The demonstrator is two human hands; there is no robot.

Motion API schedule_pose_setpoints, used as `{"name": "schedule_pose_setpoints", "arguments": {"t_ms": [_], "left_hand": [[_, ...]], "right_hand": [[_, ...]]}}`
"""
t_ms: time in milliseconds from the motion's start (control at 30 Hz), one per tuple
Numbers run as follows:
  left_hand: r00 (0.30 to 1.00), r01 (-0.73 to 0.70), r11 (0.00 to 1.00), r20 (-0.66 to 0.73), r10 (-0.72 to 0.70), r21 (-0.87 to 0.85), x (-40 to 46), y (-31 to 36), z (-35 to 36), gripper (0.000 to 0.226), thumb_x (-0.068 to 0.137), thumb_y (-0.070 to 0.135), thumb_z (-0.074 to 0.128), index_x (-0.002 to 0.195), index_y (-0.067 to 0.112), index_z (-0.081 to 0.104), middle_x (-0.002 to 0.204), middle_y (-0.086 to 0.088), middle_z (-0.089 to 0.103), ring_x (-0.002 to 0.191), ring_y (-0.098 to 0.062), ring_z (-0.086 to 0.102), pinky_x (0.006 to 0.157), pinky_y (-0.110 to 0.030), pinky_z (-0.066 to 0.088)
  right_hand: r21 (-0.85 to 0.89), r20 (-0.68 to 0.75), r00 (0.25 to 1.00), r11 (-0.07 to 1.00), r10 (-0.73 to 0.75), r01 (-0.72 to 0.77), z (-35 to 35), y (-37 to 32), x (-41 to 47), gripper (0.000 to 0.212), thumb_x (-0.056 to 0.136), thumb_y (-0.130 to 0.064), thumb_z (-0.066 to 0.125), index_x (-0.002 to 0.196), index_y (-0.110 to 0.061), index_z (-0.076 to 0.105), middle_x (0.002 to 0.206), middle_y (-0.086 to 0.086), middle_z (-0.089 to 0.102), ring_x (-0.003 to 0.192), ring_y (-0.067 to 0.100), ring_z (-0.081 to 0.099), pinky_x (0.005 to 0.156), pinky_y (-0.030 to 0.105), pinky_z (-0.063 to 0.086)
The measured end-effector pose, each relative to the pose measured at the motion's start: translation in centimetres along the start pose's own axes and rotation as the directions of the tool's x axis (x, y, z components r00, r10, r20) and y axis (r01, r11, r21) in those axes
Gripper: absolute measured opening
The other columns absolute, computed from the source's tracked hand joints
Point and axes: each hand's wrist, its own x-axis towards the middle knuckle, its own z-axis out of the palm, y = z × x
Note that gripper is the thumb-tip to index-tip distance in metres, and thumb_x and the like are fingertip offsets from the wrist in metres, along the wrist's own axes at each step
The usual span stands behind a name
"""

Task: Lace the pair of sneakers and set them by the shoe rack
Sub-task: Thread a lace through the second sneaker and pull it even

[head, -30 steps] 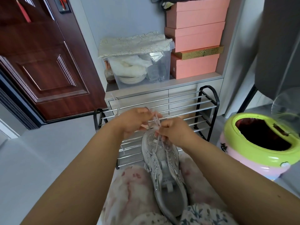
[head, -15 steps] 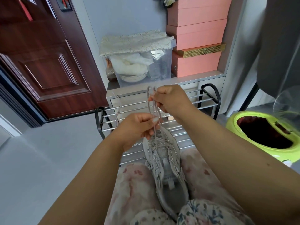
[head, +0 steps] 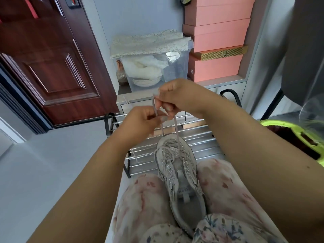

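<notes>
Beyond your hands stands the rack (head: 192, 135); below them the sneaker (head: 180, 172) lies between your knees, toe toward it. Your right hand (head: 177, 97) and left hand (head: 143, 120) each pinch the lace (head: 176, 127), drawn taut upward.

I count one sneaker (head: 180, 174) on my lap, one lace (head: 175, 125), and my two hands. Beyond the sneaker stands one rack (head: 196, 135). Above the rack: one clear bin (head: 177, 71), three pink boxes (head: 217, 66), one gold box (head: 222, 53).
</notes>
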Motion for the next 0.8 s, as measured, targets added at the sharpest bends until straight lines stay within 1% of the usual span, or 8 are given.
{"name": "schedule_pose_setpoints", "arguments": {"t_ms": [67,167,300,367,467,600,667,800], "left_hand": [[0.998,0.058,0.998,-0.01,-0.058,0.002,-0.2,-1.1,0.4,0.012,0.089,0.022,0.065,0.087,0.012,0.072,0.065,-0.001,0.065,0.05,-0.009,0.055,0.056,-0.023,0.048],[0.985,0.17,0.985,0.026,-0.17,-0.031,-0.9,-3.6,0.5,0.014,0.089,0.022,0.064,0.089,0.012,0.072,0.067,-0.006,0.069,0.059,-0.014,0.064,0.069,-0.028,0.054],[0.955,0.293,0.949,-0.014,-0.297,-0.117,-1.7,-7.3,0.8,0.009,0.089,0.013,0.064,0.087,0.007,0.07,0.071,-0.009,0.069,0.061,-0.013,0.068,0.066,-0.02,0.057],[0.93,0.353,0.924,-0.053,-0.364,-0.146,-1.8,-8.9,0.9,0.008,0.089,0.011,0.064,0.086,0.007,0.07,0.071,-0.008,0.07,0.063,-0.015,0.069,0.07,-0.024,0.057],[0.89,0.434,0.875,-0.052,-0.454,-0.214,-1.9,-11.0,1.1,0.013,0.089,0.008,0.064,0.096,-0.003,0.068,0.072,-0.011,0.069,0.061,-0.013,0.069,0.075,-0.029,0.059],[0.859,0.467,0.808,-0.033,-0.511,-0.359,-2.6,-11.4,1.8,0.017,0.092,0.007,0.06,0.097,-0.007,0.066,0.067,-0.012,0.068,0.057,-0.015,0.069,0.058,-0.021,0.057],[0.858,0.463,0.777,-0.003,-0.513,-0.428,-2.9,-10.6,2.0,0.016,0.095,0.009,0.055,0.092,-0.004,0.065,0.063,-0.007,0.069,0.057,-0.016,0.069,0.057,-0.023,0.058],[0.88,0.414,0.722,0.042,-0.473,-0.555,-3.8,-8.4,1.8,0.013,0.095,0.007,0.053,0.091,-0.002,0.061,0.065,-0.007,0.069,0.06,-0.014,0.068,0.061,-0.023,0.059]], "right_hand": [[0.043,-0.043,0.998,0.998,-0.037,0.039,-0.3,-0.5,-0.2,0.034,0.098,-0.021,0.049,0.069,-0.008,0.061,0.049,0.001,0.045,0.045,0.019,0.047,0.053,0.025,0.047],[0.123,-0.098,0.994,0.99,-0.056,0.067,-0.6,-0.5,-0.5,0.033,0.097,-0.016,0.049,0.068,-0.006,0.061,0.048,0.001,0.043,0.045,0.02,0.043,0.05,0.026,0.044],[0.22,-0.142,0.989,0.973,-0.046,0.077,-0.6,-0.3,-0.6,0.033,0.097,-0.01,0.048,0.067,-0.004,0.06,0.043,-0.002,0.041,0.045,0.019,0.036,0.048,0.027,0.041],[0.257,-0.146,0.989,0.964,-0.039,0.076,-0.7,-0.3,-0.6,0.033,0.096,-0.011,0.049,0.067,-0.003,0.059,0.042,-0.003,0.041,0.044,0.017,0.034,0.048,0.028,0.039],[0.276,-0.144,0.989,0.958,-0.036,0.075,-0.6,-0.2,-0.5,0.033,0.096,-0.01,0.049,0.066,-0.003,0.059,0.041,-0.003,0.04,0.042,0.015,0.034,0.048,0.028,0.038],[0.28,-0.147,0.989,0.958,-0.018,0.059,-0.7,0.2,-0.2,0.033,0.096,-0.011,0.049,0.067,-0.004,0.06,0.042,-0.003,0.042,0.043,0.016,0.035,0.048,0.027,0.04],[0.263,-0.155,0.988,0.964,0.003,0.038,-0.8,0.5,0.1,0.032,0.097,-0.013,0.049,0.068,-0.004,0.061,0.044,-0.002,0.044,0.045,0.017,0.038,0.05,0.027,0.043],[0.168,-0.187,0.98,0.985,0.069,-0.037,-0.9,1.6,0.7,0.032,0.098,-0.016,0.049,0.071,-0.005,0.063,0.049,0.001,0.047,0.044,0.016,0.045,0.056,0.031,0.047]]}}
